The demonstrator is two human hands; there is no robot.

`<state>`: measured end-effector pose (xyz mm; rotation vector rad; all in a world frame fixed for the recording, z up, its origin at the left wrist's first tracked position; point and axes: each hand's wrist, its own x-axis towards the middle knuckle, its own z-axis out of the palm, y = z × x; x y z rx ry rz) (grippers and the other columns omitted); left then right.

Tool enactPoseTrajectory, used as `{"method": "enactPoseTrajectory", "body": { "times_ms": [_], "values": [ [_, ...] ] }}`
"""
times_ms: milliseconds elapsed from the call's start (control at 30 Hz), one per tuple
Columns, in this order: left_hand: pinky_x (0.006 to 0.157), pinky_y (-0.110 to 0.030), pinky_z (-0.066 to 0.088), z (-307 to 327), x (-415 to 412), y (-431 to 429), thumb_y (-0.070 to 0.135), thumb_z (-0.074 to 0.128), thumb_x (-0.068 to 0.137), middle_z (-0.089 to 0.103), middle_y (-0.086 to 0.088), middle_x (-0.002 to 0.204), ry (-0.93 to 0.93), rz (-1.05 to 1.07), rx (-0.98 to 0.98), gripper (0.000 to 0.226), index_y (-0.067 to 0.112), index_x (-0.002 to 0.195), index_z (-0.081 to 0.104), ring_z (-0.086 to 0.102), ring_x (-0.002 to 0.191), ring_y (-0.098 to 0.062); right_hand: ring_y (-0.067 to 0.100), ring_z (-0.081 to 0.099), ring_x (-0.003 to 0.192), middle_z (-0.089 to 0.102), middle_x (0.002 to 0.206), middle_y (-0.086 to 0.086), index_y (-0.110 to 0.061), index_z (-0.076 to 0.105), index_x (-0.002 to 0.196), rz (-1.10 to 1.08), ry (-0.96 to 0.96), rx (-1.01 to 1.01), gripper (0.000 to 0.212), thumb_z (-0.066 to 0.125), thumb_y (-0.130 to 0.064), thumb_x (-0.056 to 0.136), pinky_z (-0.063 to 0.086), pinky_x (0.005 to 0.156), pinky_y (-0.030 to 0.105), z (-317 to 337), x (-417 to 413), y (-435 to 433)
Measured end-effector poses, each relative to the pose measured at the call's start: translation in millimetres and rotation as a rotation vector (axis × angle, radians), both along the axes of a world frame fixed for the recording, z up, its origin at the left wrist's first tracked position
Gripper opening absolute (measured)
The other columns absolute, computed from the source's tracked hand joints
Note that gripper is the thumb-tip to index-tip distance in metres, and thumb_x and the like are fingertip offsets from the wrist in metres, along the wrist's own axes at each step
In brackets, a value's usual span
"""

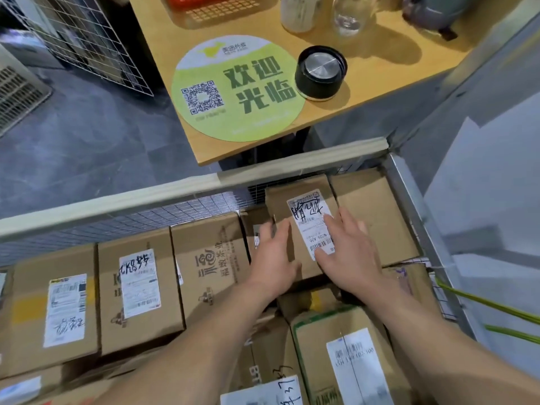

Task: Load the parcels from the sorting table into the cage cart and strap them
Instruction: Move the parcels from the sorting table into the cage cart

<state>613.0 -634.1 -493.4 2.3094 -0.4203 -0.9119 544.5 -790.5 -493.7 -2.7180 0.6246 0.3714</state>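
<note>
Matt cardboard parcels [140, 287]; wire-mesh cage cart [187, 211]; wood-look table [365, 92].

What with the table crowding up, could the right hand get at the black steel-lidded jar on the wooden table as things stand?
Probably yes: the right hand lies flat on the labelled box, holding nothing, and the jar stands in the open near the table edge, only the cart's top rail between.
</note>
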Motion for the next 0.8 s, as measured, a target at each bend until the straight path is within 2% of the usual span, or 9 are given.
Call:
{"method": "enactPoseTrajectory", "body": {
  "times_ms": [67,133,300,400,467,567,667,800],
  "values": [
    [0.110,-0.029,0.032,-1,1,-3,0.015,0.072,0.086,0.010,-0.007,0.158,-0.013,-0.015,0.018,0.085,0.028,0.153,0.020,0.033,0.140,-0.028,0.028,0.016,0.145,0.011,0.165,0.008,-0.024,0.023,0.157,-0.007,0.042,0.025,0.077,0.055,-0.045,0.090,0.029,0.115,0.044,-5,-1,0],
    [0.106,-0.028,0.035,0,2,-6,0.014,0.070,0.088,0.012,-0.008,0.157,-0.024,-0.039,0.038,0.081,0.024,0.152,0.022,0.037,0.137,-0.028,0.026,0.006,0.151,0.003,0.167,0.008,-0.023,0.017,0.159,-0.003,0.054,0.037,0.077,0.052,-0.046,0.094,0.021,0.120,0.045,-7,-2,0],
    [0.099,-0.034,0.044,2,5,-11,0.017,0.070,0.088,0.022,-0.008,0.149,-0.041,-0.089,0.081,0.082,0.021,0.152,0.019,0.046,0.127,-0.030,0.025,0.003,0.152,-0.005,0.167,0.005,-0.024,0.006,0.160,0.033,0.091,0.030,0.078,0.046,-0.050,0.098,0.021,0.118,0.045,-3,-1,-5],
    [0.104,-0.035,0.040,12,8,-6,0.023,0.072,0.088,0.017,-0.007,0.154,-0.015,-0.107,0.106,0.086,0.023,0.154,0.017,0.042,0.131,-0.030,0.026,0.005,0.152,-0.004,0.167,0.004,-0.024,0.005,0.160,0.041,0.141,0.071,0.081,0.050,-0.048,0.097,0.023,0.118,0.043,5,2,-7],
    [0.105,-0.035,0.038,22,9,-1,0.023,0.071,0.088,0.016,-0.006,0.155,-0.005,-0.106,0.096,0.082,0.024,0.152,0.020,0.041,0.133,-0.030,0.028,0.016,0.149,0.005,0.165,0.003,-0.025,0.013,0.157,0.024,0.154,0.094,0.079,0.056,-0.045,0.094,0.033,0.112,0.042,12,4,-8],
    [0.111,-0.034,0.033,39,9,11,0.022,0.068,0.092,0.008,-0.004,0.160,-0.014,-0.118,0.074,0.079,0.023,0.154,0.019,0.034,0.140,-0.028,0.026,0.035,0.132,0.024,0.150,0.001,-0.030,0.027,0.147,-0.015,0.117,0.098,0.068,0.061,-0.037,0.089,0.042,0.097,0.037,31,3,-6],
    [0.119,-0.037,0.025,58,9,31,0.026,0.068,0.092,0.002,0.000,0.165,-0.033,-0.137,0.063,0.081,0.025,0.156,0.018,0.021,0.148,-0.026,0.024,0.043,0.121,0.036,0.129,-0.001,-0.026,0.038,0.133,-0.037,0.066,0.102,0.051,0.062,-0.033,0.089,0.038,0.085,0.032,55,-5,4],
    [0.122,-0.040,0.017,97,7,63,0.034,0.066,0.092,0.005,0.000,0.165,-0.128,-0.197,0.060,0.082,0.024,0.157,0.016,0.010,0.151,-0.023,0.029,0.049,0.116,0.037,0.120,-0.003,-0.023,0.042,0.125,-0.088,0.000,0.076,0.035,0.056,-0.031,0.095,0.036,0.074,0.032,99,-25,32]
  ]
}}
